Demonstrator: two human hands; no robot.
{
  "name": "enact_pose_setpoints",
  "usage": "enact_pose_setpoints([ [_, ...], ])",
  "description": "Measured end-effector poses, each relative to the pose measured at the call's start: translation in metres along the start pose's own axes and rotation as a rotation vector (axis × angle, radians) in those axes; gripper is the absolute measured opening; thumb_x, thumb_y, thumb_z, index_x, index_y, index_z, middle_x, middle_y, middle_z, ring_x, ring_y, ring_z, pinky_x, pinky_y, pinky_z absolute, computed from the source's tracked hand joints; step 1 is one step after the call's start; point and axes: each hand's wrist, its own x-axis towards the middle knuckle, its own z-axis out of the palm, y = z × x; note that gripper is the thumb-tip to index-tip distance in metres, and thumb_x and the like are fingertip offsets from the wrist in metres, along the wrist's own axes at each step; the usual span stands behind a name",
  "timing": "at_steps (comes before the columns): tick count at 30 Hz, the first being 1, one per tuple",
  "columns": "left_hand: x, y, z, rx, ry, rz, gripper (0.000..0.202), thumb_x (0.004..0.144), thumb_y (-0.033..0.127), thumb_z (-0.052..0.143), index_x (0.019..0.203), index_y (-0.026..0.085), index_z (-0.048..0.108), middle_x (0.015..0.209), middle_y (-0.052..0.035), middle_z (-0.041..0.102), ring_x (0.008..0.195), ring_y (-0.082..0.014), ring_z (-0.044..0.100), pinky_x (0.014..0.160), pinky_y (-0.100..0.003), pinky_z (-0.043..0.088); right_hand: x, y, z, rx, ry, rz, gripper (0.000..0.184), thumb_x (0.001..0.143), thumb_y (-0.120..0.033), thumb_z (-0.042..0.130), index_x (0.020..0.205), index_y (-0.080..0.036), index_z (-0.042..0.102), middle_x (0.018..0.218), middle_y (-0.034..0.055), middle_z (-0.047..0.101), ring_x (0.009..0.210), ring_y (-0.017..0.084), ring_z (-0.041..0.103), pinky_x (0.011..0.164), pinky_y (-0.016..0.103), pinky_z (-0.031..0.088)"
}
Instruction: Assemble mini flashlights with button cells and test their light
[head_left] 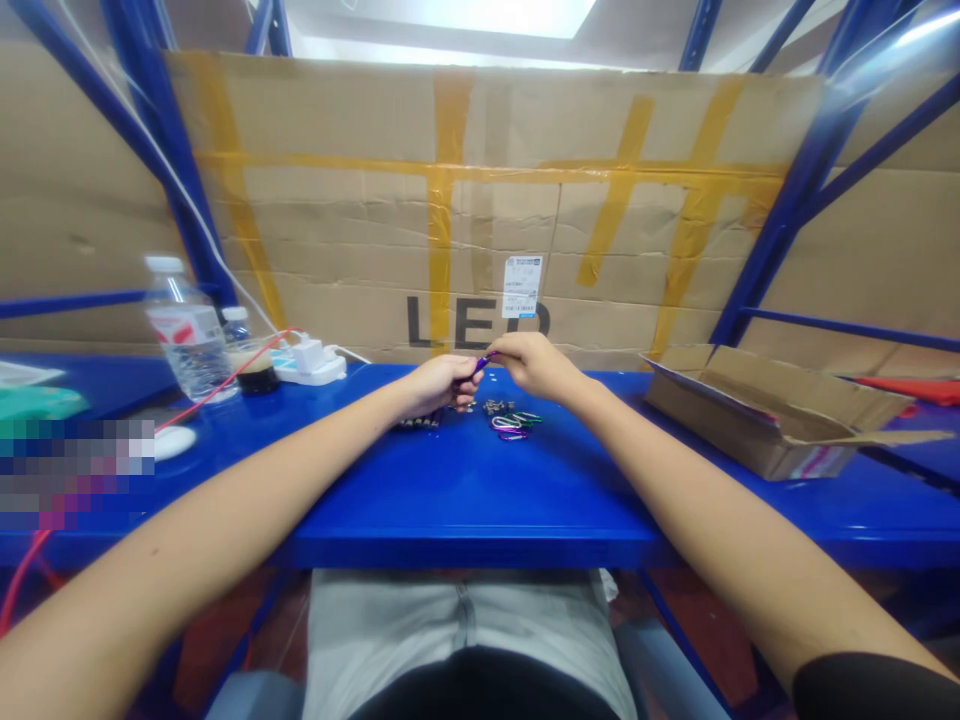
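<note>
My left hand (446, 382) is closed around a slim purple carabiner (482, 364), held just above the table. Fingers of my right hand (531, 362) are pinched at its far end; any small part between them is too small to make out. Below the hands lies a little group of carabiners (514, 434), in purple, green and silver. Beside it is a scatter of small metal pieces (496, 407). Under my left hand sits a dark item with shiny bits (420, 421), partly hidden by the hand.
On the blue table (465, 490), an open cardboard box (757, 420) stands at the right. To the left are a water bottle (187, 335), a small bottle of dark liquid (251, 360), a white power strip (311, 362) and a red cable (202, 398). Behind rises a large taped carton (337, 240).
</note>
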Motion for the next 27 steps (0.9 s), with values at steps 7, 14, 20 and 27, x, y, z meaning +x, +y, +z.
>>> enact_pose_setpoints([
  [7, -0.004, 0.011, -0.004, -0.256, -0.146, -0.086, 0.042, 0.099, 0.028, 0.036, 0.062, 0.014, 0.05, 0.055, 0.0019, 0.03, 0.05, -0.0116, 0.036, 0.053, -0.026, 0.04, 0.001, -0.002, 0.0, -0.033, 0.098, -0.083, 0.025, 0.096, -0.019, 0.048, 0.099, -0.015, 0.073, 0.086, 0.0097, 0.068, 0.079, 0.019, 0.061, 0.074, 0.03, 0.046],
  [14, -0.007, 0.012, -0.002, -0.258, -0.172, -0.052, 0.037, 0.1, 0.034, 0.037, 0.073, 0.016, 0.052, 0.05, 0.008, 0.017, 0.042, -0.0084, 0.023, 0.049, -0.023, 0.034, 0.0, -0.003, 0.0, -0.084, 0.129, -0.096, 0.028, 0.096, -0.018, 0.047, 0.104, -0.015, 0.074, 0.087, 0.0101, 0.067, 0.077, 0.019, 0.06, 0.07, 0.03, 0.045],
  [20, -0.001, 0.001, 0.004, -0.006, 0.042, 0.169, 0.023, 0.088, 0.028, 0.066, 0.08, 0.02, 0.045, 0.056, 0.0067, 0.04, 0.046, -0.0076, 0.039, 0.05, -0.021, 0.033, -0.001, 0.0, 0.002, -0.075, 0.098, -0.021, 0.028, 0.093, -0.015, 0.049, 0.103, -0.016, 0.075, 0.088, 0.0095, 0.07, 0.08, 0.019, 0.062, 0.073, 0.03, 0.047],
  [27, 0.009, -0.007, -0.009, 0.191, 0.224, 0.268, 0.025, 0.089, 0.034, 0.065, 0.075, 0.014, 0.058, 0.063, 0.0002, 0.052, 0.056, -0.01, 0.049, 0.056, -0.024, 0.038, -0.001, -0.001, 0.003, -0.062, 0.07, 0.009, 0.028, 0.093, -0.013, 0.05, 0.103, -0.017, 0.076, 0.09, 0.0097, 0.072, 0.082, 0.02, 0.063, 0.075, 0.031, 0.047],
])
